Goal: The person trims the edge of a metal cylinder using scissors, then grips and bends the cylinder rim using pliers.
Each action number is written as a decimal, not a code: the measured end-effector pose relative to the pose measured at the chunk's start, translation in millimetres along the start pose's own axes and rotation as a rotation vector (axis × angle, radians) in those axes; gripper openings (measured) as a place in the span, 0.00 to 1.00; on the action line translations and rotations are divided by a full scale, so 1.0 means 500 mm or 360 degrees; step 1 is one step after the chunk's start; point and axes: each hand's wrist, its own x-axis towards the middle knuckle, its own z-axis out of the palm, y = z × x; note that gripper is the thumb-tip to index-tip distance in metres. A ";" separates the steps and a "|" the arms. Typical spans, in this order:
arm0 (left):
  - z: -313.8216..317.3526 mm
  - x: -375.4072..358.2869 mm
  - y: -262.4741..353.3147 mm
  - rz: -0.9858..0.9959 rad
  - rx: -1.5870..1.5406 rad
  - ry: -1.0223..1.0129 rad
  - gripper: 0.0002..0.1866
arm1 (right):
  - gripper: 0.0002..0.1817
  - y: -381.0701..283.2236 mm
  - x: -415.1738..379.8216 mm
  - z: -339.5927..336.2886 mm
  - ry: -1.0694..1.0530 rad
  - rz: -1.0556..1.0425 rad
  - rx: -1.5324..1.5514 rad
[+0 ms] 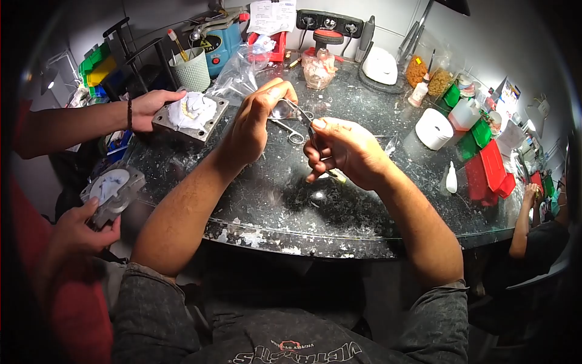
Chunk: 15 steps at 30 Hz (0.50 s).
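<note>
My left hand [257, 115] is raised over the bench, its fingers curled round a small shiny round metal piece [280, 110]. Between the thumb and fingers of my right hand [348, 151] is a slim metal hand tool [308, 124]. Its thin end reaches up and left to the metal piece; the exact kind of tool cannot be made out. Just beneath and behind the hands, a ring-handled metal instrument [295, 138] lies on the dark bench [260, 206].
At left, a co-worker's hands hold two metal flask halves with white plaster, the upper [191, 115] showing teeth, the lower [115, 188] nearer. Behind stand a brush pot [191, 70] and a pink model [319, 67]. At right are a white bottle [451, 179] and red bins [492, 164].
</note>
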 end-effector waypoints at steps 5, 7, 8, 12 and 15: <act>-0.004 0.000 -0.008 0.0058 0.0031 -0.0010 0.22 | 0.17 0.007 0.008 -0.016 -0.0122 -0.0017 0.0062; -0.004 0.000 -0.012 0.0121 0.0064 -0.0025 0.22 | 0.17 0.003 0.005 -0.010 -0.0147 -0.0011 0.0111; -0.003 0.000 -0.014 0.0159 0.0139 -0.0020 0.19 | 0.17 -0.001 0.003 -0.002 -0.0054 -0.0019 0.0028; -0.017 0.009 0.000 0.0016 0.0213 -0.0147 0.10 | 0.17 -0.004 0.002 0.014 0.0062 -0.0036 -0.0015; -0.008 -0.002 -0.019 0.0168 0.0292 -0.0043 0.07 | 0.17 0.004 0.008 -0.001 -0.0002 -0.0077 -0.0044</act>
